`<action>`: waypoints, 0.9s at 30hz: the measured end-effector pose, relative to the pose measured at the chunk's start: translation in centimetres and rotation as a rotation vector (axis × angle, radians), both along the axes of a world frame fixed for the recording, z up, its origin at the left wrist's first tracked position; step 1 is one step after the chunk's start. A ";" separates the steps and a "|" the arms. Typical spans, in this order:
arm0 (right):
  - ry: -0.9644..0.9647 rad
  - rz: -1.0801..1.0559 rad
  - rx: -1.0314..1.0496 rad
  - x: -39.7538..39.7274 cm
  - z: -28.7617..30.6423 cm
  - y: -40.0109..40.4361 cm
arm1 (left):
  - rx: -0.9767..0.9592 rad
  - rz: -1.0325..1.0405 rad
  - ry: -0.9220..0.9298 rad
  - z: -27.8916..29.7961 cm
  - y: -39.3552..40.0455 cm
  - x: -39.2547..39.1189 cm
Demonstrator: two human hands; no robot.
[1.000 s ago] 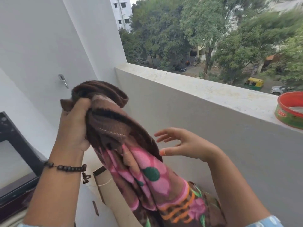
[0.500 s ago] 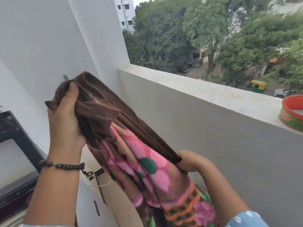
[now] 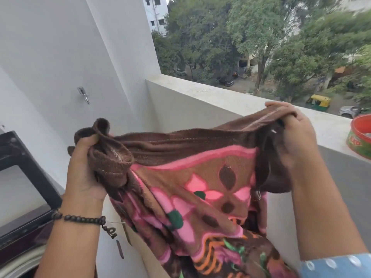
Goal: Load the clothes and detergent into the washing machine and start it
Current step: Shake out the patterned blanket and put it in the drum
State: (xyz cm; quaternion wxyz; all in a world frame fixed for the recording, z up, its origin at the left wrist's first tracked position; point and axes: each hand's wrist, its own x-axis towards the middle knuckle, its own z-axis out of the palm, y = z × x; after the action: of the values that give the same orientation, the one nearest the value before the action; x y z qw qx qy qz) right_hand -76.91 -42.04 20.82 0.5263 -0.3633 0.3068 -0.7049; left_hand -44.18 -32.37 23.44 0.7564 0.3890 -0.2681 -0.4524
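Note:
A brown towel (image 3: pixel 200 177) with a pink floral pattern hangs spread between both hands at chest height. My left hand (image 3: pixel 84 169), with a bead bracelet at the wrist, grips a bunched corner of its brown hem. My right hand (image 3: pixel 295 137) grips the other end of the hem, held higher and near the parapet. The towel's lower part drops out of view at the bottom. At the far left stands the raised dark lid (image 3: pixel 22 177) of the washing machine, with a curved pale rim (image 3: pixel 18 267) below it. The drum's inside is hidden.
A grey balcony parapet (image 3: pixel 200 93) runs across behind the towel. A red and green round tub (image 3: pixel 361 137) sits on its ledge at the right. A cardboard box (image 3: pixel 138 255) stands below the towel. White walls with a metal latch (image 3: pixel 84 95) close the left side.
My right hand, empty a second ago, took hold of the towel's hem and pulled it up and to the right. The towel went from a hanging bunch to spread wide.

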 end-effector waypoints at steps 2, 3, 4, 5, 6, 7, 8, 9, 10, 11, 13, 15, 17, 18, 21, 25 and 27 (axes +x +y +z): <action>0.002 0.069 0.000 0.3 -0.2 0.3 | 0.015 -0.077 -0.048 -0.3 -0.1 -0.8; 0.020 0.107 -0.008 0.6 -0.4 0.6 | 0.035 -0.109 -0.104 -0.5 -0.2 -1.5; 0.034 0.143 -0.019 1.1 -0.4 0.8 | 0.027 -0.162 -0.213 -1.0 -0.3 -1.9; 0.032 0.178 -0.027 1.4 -0.4 1.1 | 0.034 -0.245 -0.339 -1.4 -0.3 -2.4; 0.012 0.208 -0.033 1.7 -0.2 1.3 | 0.043 -0.324 -0.464 -2.2 -0.3 -3.2; -0.023 0.236 -0.041 1.9 0.0 1.4 | 0.069 -0.399 -0.582 -3.0 -0.2 -4.4; -0.063 0.259 -0.052 1.9 0.3 1.4 | 0.097 -0.484 -0.698 -3.9 -0.1 -5.6; -0.092 0.274 -0.066 1.9 0.5 1.5 | 0.129 -0.548 -0.802 -4.8 0.0 -6.7; -0.105 0.289 -0.081 1.8 0.8 1.6 | 0.159 -0.608 -0.879 -5.7 0.1 -7.9; -0.107 0.308 -0.097 1.7 1.0 1.6 | 0.189 -0.646 -0.928 -6.4 0.1 -9.0; -0.090 0.349 -0.131 1.5 1.1 1.9 | 0.219 -0.644 -1.004 -7.5 -0.3 -10.2; -0.062 0.372 -0.146 1.3 1.1 2.2 | 0.214 -0.562 -1.110 -7.6 -0.8 -10.4; -0.053 0.372 -0.142 1.1 0.9 2.4 | 0.181 -0.486 -1.090 -7.3 -1.2 -9.9; -0.056 0.366 -0.137 1.0 0.8 2.4 | 0.162 -0.453 -1.013 -7.0 -1.2 -9.6; -0.026 0.378 -0.127 1.2 0.5 2.6 | 0.118 -0.394 -0.555 -5.8 -1.1 -8.9; 0.112 0.493 -0.129 5.0 0.0 4.2 | 0.022 -0.424 -0.329 -4.5 -0.9 -9.1; 0.160 0.551 -0.146 7.3 -0.2 5.3 | 0.001 -0.461 -0.339 -4.2 -0.8 -9.5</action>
State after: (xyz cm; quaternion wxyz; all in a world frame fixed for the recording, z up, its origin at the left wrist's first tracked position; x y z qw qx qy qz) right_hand -69.57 -36.78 20.61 0.6444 -0.5242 0.1855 -0.5249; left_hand -53.69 -33.18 19.27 0.5778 0.3884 -0.4718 -0.5410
